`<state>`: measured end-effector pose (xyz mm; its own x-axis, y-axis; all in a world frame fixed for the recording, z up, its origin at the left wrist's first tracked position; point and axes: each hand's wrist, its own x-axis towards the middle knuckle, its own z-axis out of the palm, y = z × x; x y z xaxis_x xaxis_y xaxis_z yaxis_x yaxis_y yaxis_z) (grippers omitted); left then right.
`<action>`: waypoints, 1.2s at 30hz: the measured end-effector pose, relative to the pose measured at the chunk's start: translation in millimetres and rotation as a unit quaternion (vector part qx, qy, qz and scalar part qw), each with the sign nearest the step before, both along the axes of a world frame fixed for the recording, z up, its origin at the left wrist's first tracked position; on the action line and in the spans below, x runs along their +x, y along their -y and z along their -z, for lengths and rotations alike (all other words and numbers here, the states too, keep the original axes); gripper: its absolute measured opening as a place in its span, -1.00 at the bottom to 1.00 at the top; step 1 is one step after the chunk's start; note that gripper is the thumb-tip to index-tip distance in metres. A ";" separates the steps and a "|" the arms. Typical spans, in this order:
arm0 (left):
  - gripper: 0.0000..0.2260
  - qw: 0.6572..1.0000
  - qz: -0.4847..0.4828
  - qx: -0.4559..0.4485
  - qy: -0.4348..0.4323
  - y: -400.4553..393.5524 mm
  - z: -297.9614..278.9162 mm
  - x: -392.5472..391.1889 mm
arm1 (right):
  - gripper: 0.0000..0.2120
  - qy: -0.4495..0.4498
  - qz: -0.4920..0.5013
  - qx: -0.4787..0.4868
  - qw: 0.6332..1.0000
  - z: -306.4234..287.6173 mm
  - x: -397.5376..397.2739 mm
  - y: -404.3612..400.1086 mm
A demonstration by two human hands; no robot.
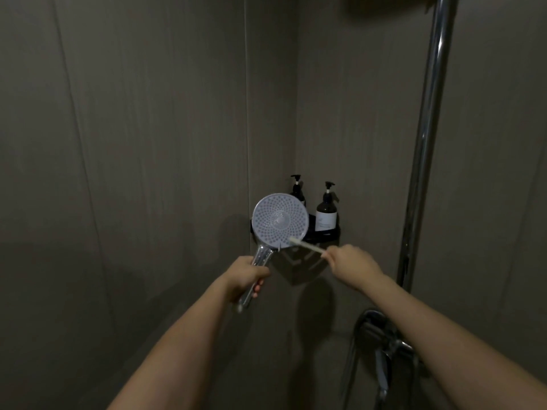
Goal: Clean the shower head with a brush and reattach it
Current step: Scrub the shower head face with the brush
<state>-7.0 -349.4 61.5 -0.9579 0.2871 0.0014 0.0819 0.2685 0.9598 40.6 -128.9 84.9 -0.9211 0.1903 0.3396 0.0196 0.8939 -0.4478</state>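
While the left hand (247, 278) wraps its grip around the chrome handle, the shower head (280, 221) stands face-out before the corner shelf (327, 236). Rigid, light, likely slippery: the handle suits holding. The right hand (352, 266) pinches the brush (306, 245), bristles touching the lower rim.

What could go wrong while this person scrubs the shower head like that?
The left hand grips only the lower part of the shiny handle, so the shower head could twist or slip under brushing. The brush is held by its far end in the right hand, so it may flex or skid off the rim. Close behind, two pump bottles on the corner shelf could get knocked.
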 end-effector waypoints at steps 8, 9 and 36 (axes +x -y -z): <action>-0.84 1.000 0.017 -0.013 0.009 -4.5 1.7 0.5 | -0.67 -0.122 0.022 -0.062 0.990 -15.1 2.6 7.7; -0.84 1.000 0.020 -0.013 0.008 -5.7 1.8 0.9 | -0.67 -0.118 0.016 -0.083 0.989 -17.3 1.4 11.3; -0.82 0.999 0.034 -0.042 -0.001 -2.3 3.4 -1.2 | -0.68 -0.016 0.023 -0.029 0.999 -37.1 -5.4 35.9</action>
